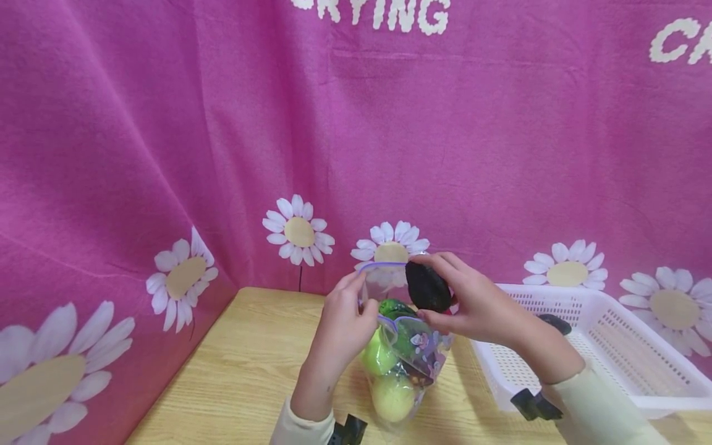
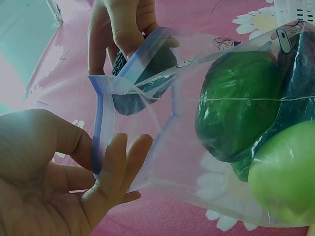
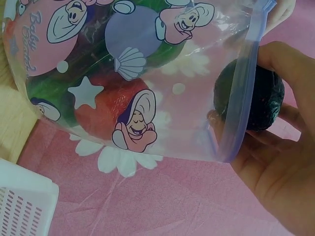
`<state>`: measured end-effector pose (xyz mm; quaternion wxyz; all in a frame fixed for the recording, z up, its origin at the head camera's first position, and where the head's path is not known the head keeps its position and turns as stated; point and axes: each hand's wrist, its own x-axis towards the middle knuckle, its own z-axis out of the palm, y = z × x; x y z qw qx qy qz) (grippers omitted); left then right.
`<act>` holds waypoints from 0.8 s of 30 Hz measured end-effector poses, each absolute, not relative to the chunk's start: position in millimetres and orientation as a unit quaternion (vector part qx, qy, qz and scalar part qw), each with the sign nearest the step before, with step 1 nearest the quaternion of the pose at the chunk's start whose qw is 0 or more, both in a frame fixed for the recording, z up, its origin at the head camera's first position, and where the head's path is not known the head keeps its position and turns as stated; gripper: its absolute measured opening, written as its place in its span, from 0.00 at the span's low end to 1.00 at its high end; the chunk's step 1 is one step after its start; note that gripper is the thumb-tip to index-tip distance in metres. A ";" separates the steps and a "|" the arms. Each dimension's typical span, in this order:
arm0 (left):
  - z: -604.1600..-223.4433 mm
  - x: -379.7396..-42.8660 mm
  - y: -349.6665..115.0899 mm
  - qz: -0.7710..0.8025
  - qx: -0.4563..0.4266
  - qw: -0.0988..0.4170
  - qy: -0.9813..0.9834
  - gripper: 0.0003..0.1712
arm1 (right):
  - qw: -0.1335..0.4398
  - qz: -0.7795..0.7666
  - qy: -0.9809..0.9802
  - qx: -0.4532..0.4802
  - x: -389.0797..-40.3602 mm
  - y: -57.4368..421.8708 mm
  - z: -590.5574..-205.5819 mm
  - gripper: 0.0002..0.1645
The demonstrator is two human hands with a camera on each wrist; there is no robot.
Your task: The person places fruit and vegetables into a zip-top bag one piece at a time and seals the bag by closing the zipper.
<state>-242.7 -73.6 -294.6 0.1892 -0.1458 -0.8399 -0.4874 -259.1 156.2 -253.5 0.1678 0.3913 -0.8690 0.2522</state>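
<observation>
A clear zip bag (image 1: 421, 342) with cartoon prints and a purple-blue zip edge stands on the table, its mouth parted. My left hand (image 1: 343, 318) pinches the near-left part of the rim between thumb and fingers. In my right hand (image 1: 479, 303) is a dark avocado (image 1: 428, 288), gripped at the mouth of the bag. Its lower end reaches inside the rim in the left wrist view. Inside the bag are a green bell pepper (image 2: 238, 105), a light green round fruit (image 2: 285, 172), a pale yellow-green round one (image 1: 392, 398) and something red (image 3: 110, 110).
To the right stands a white perforated plastic basket (image 1: 503, 395) with a dark item (image 1: 556, 322) in it, partly behind my right forearm. The wooden table (image 1: 239, 371) meets a pink flowered cloth (image 1: 473, 142) at the back and left.
</observation>
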 end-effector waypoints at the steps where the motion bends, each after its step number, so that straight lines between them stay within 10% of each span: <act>1: -294.5 -242.7 -73.5 -0.487 -0.146 0.190 -0.840 0.29 | 0.170 0.246 -0.871 0.391 -258.7 156.6 -253.2 0.45; 13: -294.3 -242.1 -73.5 -0.490 -0.149 0.200 -0.835 0.30 | 0.221 0.206 -0.864 0.403 -255.6 161.0 -251.4 0.17; 24: -293.7 -242.1 -75.2 -0.491 -0.139 0.187 -0.840 0.31 | 0.189 0.166 -0.852 0.458 -254.1 170.8 -256.6 0.18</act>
